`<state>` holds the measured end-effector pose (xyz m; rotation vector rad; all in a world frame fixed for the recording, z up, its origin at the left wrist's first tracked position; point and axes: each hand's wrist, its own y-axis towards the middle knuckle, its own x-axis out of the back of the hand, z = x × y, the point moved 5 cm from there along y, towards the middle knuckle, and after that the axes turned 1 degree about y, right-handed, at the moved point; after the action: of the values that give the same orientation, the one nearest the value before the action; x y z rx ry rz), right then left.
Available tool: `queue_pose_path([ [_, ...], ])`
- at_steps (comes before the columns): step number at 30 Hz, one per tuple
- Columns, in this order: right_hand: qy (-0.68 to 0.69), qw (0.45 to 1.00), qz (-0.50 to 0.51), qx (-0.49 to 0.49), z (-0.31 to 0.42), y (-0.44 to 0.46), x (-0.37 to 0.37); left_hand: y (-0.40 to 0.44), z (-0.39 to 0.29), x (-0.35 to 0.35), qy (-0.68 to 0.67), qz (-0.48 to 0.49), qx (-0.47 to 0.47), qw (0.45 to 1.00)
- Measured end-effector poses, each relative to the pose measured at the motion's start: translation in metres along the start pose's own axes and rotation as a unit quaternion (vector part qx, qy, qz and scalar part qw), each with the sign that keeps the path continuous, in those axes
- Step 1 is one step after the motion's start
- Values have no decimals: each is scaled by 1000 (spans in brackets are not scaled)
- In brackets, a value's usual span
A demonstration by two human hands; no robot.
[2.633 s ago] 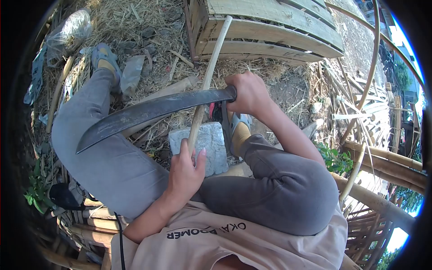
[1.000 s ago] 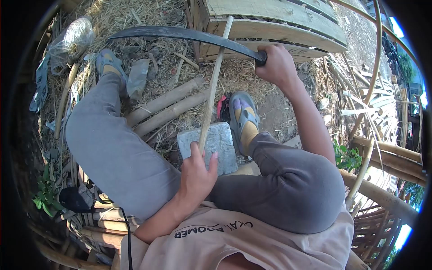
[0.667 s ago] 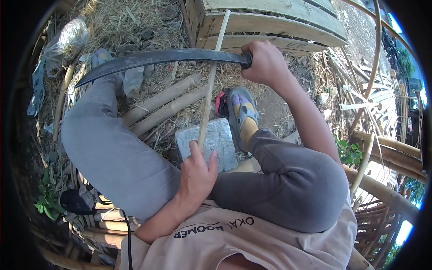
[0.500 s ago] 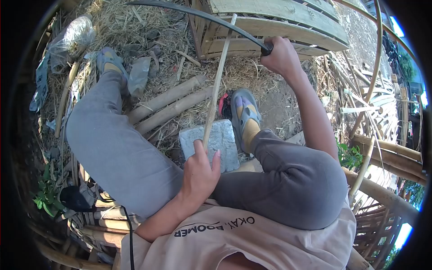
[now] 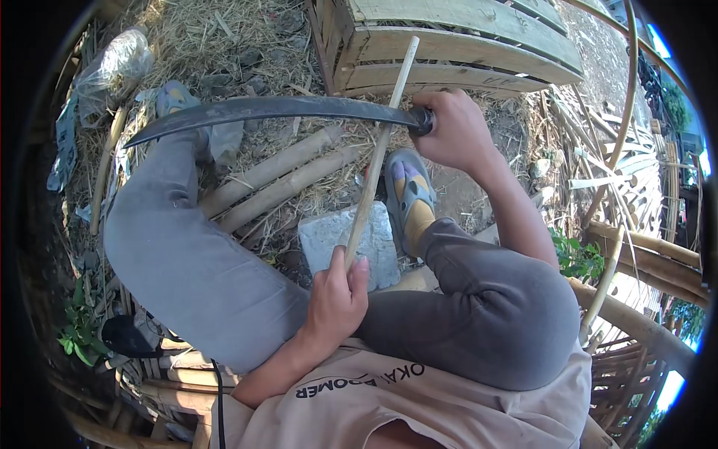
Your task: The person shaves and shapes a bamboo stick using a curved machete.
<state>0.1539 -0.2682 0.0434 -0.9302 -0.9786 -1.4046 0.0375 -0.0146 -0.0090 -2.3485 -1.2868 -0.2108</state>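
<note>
My left hand (image 5: 338, 303) is closed around the lower end of a thin bamboo stick (image 5: 374, 161), which slants up and away from me. Gripped in my right hand (image 5: 458, 131) is the dark handle of a curved machete (image 5: 269, 109). Its long dark blade stretches leftward and crosses in front of the stick near its upper part; whether blade and stick touch, I cannot tell. Below the stick, between my legs, lies a pale square stone block (image 5: 314, 236). The left fingers partly hide the stick's near end.
A slatted wooden crate (image 5: 449, 52) stands ahead. Two bamboo poles (image 5: 277, 168) lie on straw-covered ground left of the block. A plastic bag (image 5: 120, 63) sits at far left. Bamboo rails (image 5: 651, 258) and a heap of split bamboo (image 5: 636, 157) are on the right.
My right hand has lowered the machete toward me, its blade now showing more of its flat side. The stick's upper end has tipped to the right. My left hand keeps its hold.
</note>
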Motion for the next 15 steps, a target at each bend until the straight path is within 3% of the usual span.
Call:
queue_pose_path([
  [4,42,998,-16,-43,-4,3,8,-1,-1,4,-15,-23,-30,999],
  [7,17,999,-36,-18,-7,5,1,1,2,5,-23,-37,-30,999],
  [10,-9,999,14,-44,-9,9,-8,3,6,6,-25,-42,-34,998],
  [15,21,998,15,-52,1,10,4,3,-3,11,-21,-30,-22,999],
])
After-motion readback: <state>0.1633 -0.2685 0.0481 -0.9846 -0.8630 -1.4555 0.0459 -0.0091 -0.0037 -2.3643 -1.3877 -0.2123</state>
